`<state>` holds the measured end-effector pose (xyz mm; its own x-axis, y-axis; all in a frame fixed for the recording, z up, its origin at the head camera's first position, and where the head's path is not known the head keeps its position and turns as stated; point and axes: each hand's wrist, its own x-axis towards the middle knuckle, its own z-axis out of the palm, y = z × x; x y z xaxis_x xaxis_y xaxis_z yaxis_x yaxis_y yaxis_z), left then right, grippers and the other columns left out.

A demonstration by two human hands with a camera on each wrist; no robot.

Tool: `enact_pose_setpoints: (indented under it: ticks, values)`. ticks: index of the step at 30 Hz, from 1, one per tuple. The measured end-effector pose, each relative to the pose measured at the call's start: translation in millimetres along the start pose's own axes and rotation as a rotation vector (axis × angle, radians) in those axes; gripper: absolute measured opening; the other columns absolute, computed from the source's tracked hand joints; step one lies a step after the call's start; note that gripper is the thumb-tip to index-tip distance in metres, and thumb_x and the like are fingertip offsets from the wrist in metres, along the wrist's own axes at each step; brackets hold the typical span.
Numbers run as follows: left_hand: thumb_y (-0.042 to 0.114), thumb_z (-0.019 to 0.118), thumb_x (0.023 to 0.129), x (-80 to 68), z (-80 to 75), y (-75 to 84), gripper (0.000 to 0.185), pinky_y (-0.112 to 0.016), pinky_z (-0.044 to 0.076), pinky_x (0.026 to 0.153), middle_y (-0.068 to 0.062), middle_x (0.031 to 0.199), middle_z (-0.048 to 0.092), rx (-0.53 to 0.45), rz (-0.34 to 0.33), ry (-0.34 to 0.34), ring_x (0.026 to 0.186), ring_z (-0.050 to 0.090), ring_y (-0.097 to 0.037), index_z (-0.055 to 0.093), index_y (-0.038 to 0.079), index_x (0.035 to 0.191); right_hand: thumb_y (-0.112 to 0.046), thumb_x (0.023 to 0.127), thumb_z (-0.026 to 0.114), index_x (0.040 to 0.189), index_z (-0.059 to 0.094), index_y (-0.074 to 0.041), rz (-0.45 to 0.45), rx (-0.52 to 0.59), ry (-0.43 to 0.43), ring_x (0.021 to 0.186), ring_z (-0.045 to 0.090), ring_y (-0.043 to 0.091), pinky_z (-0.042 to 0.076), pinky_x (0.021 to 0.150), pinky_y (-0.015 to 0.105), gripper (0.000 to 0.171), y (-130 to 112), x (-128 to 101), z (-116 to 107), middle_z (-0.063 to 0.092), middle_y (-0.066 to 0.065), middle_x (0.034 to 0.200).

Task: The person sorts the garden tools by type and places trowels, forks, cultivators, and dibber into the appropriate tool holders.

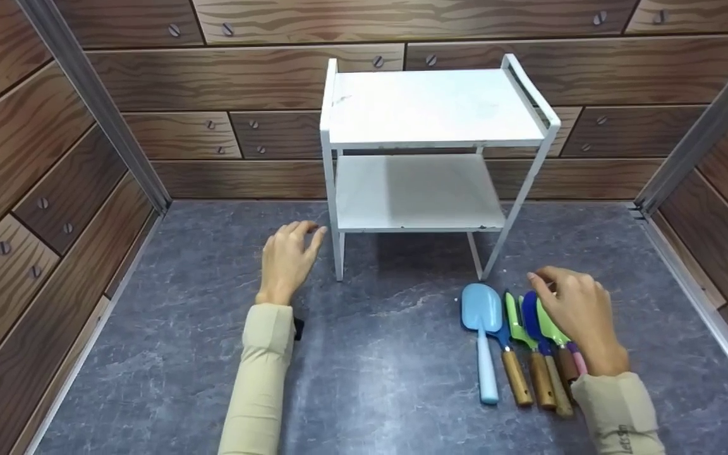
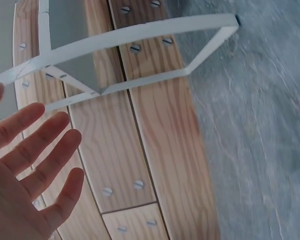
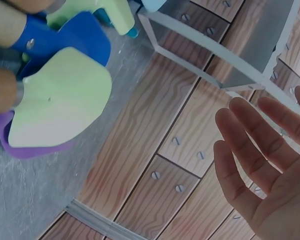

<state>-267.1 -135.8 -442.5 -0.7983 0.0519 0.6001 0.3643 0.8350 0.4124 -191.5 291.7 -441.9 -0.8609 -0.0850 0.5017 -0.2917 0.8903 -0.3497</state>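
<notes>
My left hand (image 1: 285,262) and right hand (image 1: 582,313) hang loose, fingers a bit bent.
The garden tools (image 1: 516,376) lie near my right hand, in front of the white shelf (image 1: 433,107). Their long way runs away from me: blades (image 1: 481,308) toward the shelf, handles (image 1: 540,379) toward me.

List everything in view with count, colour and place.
Floor: one, grey, beneath the rest.
Walls: three, brown, left, back and right.
Metal strips: several, grey, at wall corners.
Shelf: one, white, on the floor near the back.
Scoop: one, light blue, before the shelf's right side.
Other tools: at least five, blue, green, purple, overlapping, beside the scoop.
Small object: one, black, beside the left sleeve.
Left hand: one, bare, left of the shelf.
Right hand: one, bare, by the tools.
Sleeves: two, beige, behind the hands.
</notes>
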Motion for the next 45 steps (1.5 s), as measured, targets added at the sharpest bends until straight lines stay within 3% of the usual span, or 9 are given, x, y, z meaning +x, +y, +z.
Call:
enact_pose_setpoints:
  ticks: [9, 20, 30, 35, 38, 42, 45]
  values:
    - [0.032, 0.062, 0.103, 9.4, 10.7, 9.3, 0.032, -0.048, 0.054, 0.083, -0.012, 0.112, 0.072, -0.034, 0.003, -0.035, 0.098, 0.068, -0.033, 0.074, 0.005, 0.114, -0.015, 0.095, 0.070, 0.096, 0.077, 0.003, 0.014, 0.040, 0.010, 0.069, 0.068, 0.037, 0.050, 0.059, 0.059, 0.020, 5, -9, 2, 0.073, 0.022, 0.088]
    - [0.029, 0.064, 0.101, 7.5, 18.7, 3.4, 0.030, -0.048, 0.054, 0.085, -0.013, 0.108, 0.073, -0.023, 0.016, -0.055, 0.099, 0.069, -0.034, 0.076, 0.003, 0.110, -0.015, 0.094, 0.071, 0.094, 0.077, 0.002, 0.020, 0.046, 0.014, 0.066, 0.067, 0.036, 0.049, 0.058, 0.059, 0.018, 9, -18, 10, 0.073, 0.020, 0.083]
    - [0.027, 0.069, 0.098, 10.5, 25.8, 5.2, 0.021, -0.045, 0.053, 0.068, -0.005, 0.082, 0.073, -0.117, -0.104, -0.067, 0.073, 0.068, -0.024, 0.078, 0.008, 0.098, -0.017, 0.095, 0.070, 0.086, 0.076, -0.003, 0.073, 0.027, -0.031, 0.058, 0.060, 0.024, 0.046, 0.053, 0.049, 0.018, 8, -26, 19, 0.070, 0.010, 0.074]
    - [0.029, 0.069, 0.098, 11.6, 26.9, 8.0, 0.022, -0.043, 0.051, 0.060, -0.004, 0.074, 0.069, -0.113, -0.118, -0.080, 0.061, 0.062, -0.021, 0.077, 0.008, 0.099, -0.015, 0.094, 0.071, 0.078, 0.074, -0.006, 0.077, 0.015, -0.027, 0.054, 0.050, 0.019, 0.042, 0.051, 0.047, 0.018, 3, -34, 27, 0.063, 0.004, 0.066]
    - [0.028, 0.069, 0.098, 8.8, 27.2, 7.7, 0.022, -0.041, 0.048, 0.057, -0.004, 0.071, 0.066, -0.119, -0.144, -0.082, 0.057, 0.058, -0.020, 0.077, 0.008, 0.101, -0.014, 0.092, 0.073, 0.075, 0.072, -0.008, 0.073, 0.018, -0.082, 0.054, 0.050, 0.019, 0.043, 0.050, 0.046, 0.018, -8, -46, 35, 0.059, 0.002, 0.063]
    - [0.029, 0.068, 0.098, 5.9, 26.8, 8.0, 0.022, -0.039, 0.043, 0.053, -0.002, 0.066, 0.062, -0.122, -0.171, -0.081, 0.053, 0.052, -0.018, 0.078, 0.009, 0.103, -0.020, 0.092, 0.073, 0.085, 0.075, -0.007, 0.142, -0.011, -0.257, 0.059, 0.056, 0.020, 0.047, 0.054, 0.046, 0.016, -27, -61, 43, 0.066, 0.004, 0.070]
    - [0.030, 0.068, 0.099, 7.6, 26.3, 8.1, 0.022, -0.037, 0.041, 0.051, 0.000, 0.064, 0.059, -0.114, -0.168, -0.079, 0.051, 0.048, -0.016, 0.077, 0.010, 0.104, -0.022, 0.091, 0.075, 0.083, 0.075, -0.008, 0.171, -0.051, -0.289, 0.061, 0.058, 0.022, 0.047, 0.054, 0.047, 0.016, -35, -65, 47, 0.066, 0.004, 0.072]
